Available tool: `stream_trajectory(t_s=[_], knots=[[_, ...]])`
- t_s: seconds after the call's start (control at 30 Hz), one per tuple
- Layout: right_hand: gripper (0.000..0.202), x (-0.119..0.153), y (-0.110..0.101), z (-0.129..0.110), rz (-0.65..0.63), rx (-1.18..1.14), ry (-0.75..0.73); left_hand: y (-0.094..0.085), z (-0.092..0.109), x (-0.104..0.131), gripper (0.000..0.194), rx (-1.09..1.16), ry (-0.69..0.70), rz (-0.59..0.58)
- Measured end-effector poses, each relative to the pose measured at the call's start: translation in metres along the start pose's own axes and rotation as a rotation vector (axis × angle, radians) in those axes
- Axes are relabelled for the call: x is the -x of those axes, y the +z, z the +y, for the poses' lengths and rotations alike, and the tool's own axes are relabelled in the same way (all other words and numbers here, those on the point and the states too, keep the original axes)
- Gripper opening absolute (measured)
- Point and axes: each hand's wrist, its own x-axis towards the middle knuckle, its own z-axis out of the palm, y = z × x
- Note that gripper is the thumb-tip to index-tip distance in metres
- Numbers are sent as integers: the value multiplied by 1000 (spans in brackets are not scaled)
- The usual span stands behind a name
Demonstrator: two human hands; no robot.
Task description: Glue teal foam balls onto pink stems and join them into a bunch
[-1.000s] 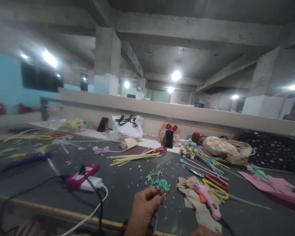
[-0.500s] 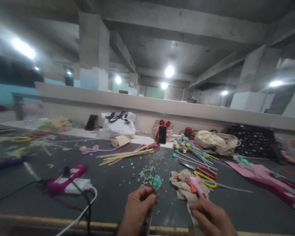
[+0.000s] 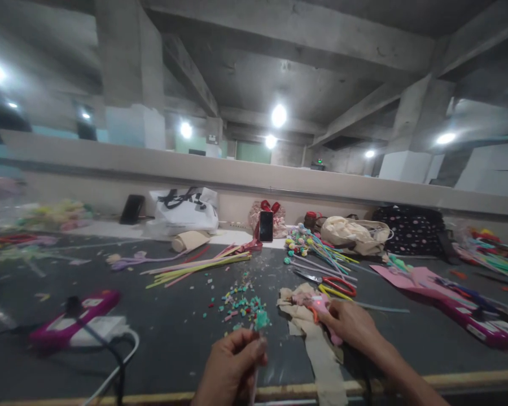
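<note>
My left hand (image 3: 232,363) is closed in a pinch around a thin pale stem that runs down below the fingers. A small green tuft (image 3: 261,320) shows just above the fingertips, seemingly at the top of that stem. At the right, my right hand (image 3: 353,322) has its fingers wrapped round a pink hot glue gun (image 3: 320,307) with a small red light. The gun rests on a crumpled tan cloth or paper (image 3: 309,332). Loose green, pink and red bits (image 3: 241,299) are scattered on the dark table beyond my left hand.
Red-handled scissors (image 3: 336,283) lie behind the glue gun. Fuzzy coloured stems (image 3: 203,269) are bundled mid-table, with ball-topped ones (image 3: 302,242) to their right. A purple power strip (image 3: 97,307) with cables sits at left. A phone (image 3: 266,226) stands at the back.
My right hand has moved forward and closed round the glue gun. My left hand still pinches the stem. The whole view has shifted, with table things appearing further left.
</note>
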Motion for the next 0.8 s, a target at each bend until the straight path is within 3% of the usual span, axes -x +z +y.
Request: stream_trajectory(t_s=[0.17, 0.43, 0.63, 0.73, 0.8], knots=[[38, -3, 2, -3, -16, -5, 3, 0, 4, 3, 32, -47, -153, -44], [35, 6, -13, -9, 36, -155, 14, 2, 2, 0, 30, 55, -192, -84], [34, 12, -10, -7, 34, -279, -4, 41, 5, -7, 30, 64, -174, -88], [32, 11, -9, -5, 57, -310, -8, 67, 4, -23, 30, -189, 27, -193], [30, 10, -9, -4, 70, -331, -11, 79, 1, -35, 27, -274, 64, -222]])
